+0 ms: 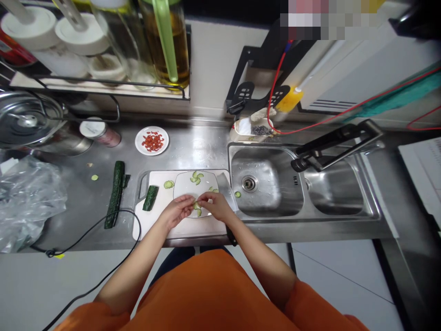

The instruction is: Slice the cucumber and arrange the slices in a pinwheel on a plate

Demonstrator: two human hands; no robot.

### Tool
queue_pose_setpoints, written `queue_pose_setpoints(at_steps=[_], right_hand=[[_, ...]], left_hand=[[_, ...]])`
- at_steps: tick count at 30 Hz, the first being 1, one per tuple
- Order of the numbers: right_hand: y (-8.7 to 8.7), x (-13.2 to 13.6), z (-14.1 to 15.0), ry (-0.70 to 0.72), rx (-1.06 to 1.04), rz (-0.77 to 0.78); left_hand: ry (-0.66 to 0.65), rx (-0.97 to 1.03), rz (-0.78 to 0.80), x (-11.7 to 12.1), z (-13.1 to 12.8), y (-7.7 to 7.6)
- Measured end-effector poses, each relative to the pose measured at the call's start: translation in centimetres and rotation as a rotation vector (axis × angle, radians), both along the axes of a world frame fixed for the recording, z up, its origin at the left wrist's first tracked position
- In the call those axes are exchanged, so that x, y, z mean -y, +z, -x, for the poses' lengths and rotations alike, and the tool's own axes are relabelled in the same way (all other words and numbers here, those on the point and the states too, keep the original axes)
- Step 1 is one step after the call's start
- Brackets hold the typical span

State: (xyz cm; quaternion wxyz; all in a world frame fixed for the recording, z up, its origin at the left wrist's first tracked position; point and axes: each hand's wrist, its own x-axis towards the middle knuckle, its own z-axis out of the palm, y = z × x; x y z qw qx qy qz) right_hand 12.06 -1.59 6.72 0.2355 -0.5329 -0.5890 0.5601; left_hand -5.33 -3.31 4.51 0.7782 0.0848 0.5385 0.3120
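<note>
Over a white square plate [186, 184] my left hand [178, 210] and my right hand [216, 206] meet fingertip to fingertip. Both are closed in a pinch on what looks like a small pale-green cucumber slice [196, 201], mostly hidden by the fingers. Curved cucumber slices [196, 177] form a cluster at the plate's far side, with more near its right and front edges. Under the plate lies a white cutting board [146, 223]. On its left are a cucumber chunk [150, 198] and a few stacked slices [168, 184]. A knife [225, 188] rests along its right edge.
Left of the board lie a long cucumber [115, 193] and a black cable [132, 248]. Behind stands a small plate [138, 140] of chopped red bits. A double sink [268, 184] with a black faucet [330, 147] is at right. A plastic bag [31, 202] lies far left.
</note>
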Motion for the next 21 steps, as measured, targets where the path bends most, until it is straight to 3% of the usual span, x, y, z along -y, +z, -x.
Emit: queue_pose_setpoints(at_steps=[6,12,21], right_hand=[[-1.4,-0.3,-0.2,0.076,0.199,-0.061],[-2.4,0.0,0.5,0.284,0.53,-0.226],[-3.3,0.3,0.8,0.443,0.693,-0.316]], left_hand=[[-0.105,-0.302,-0.192,1.0,0.1,-0.3],[-0.288,-0.725,-0.336,2.8,-0.7,-1.3],[-0.389,-0.793,-0.316,4.0,-1.0,-2.1]])
